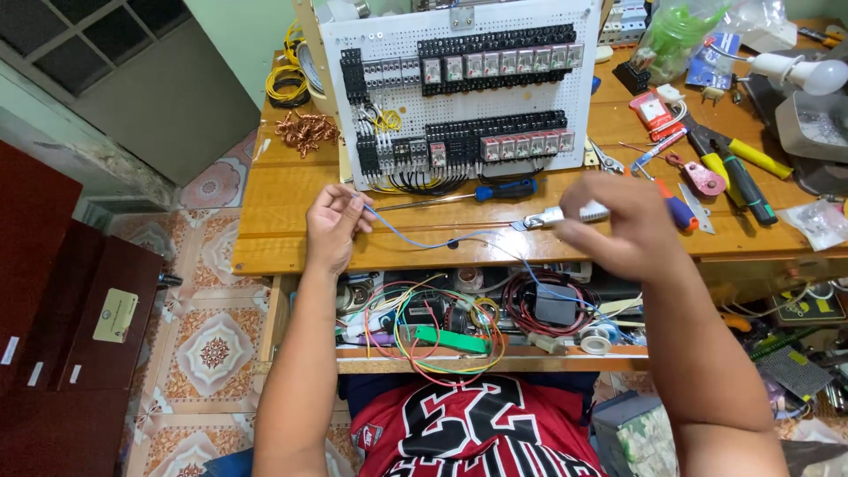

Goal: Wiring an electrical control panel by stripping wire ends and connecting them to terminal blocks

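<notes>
My left hand [334, 225] pinches one end of a thin blue wire [424, 240] above the front of the wooden workbench [283, 203]. The wire sags across to my right hand [618, 225], which grips a white-handled wire stripper [556, 215] with its jaws on the wire. Behind both hands stands a white perforated panel [459, 79] carrying rows of black terminal blocks and relays with yellow and black wiring. A blue-handled screwdriver [495, 190] lies on the bench just in front of the panel, between my hands.
Pliers, cutters and screwdrivers [733, 168] lie on the bench to the right, near a lamp bulb [817, 75]. Copper wire scraps [305, 131] sit at the left. An open drawer [477, 331] below holds tangled coloured wires. A dark cabinet [62, 300] stands at left.
</notes>
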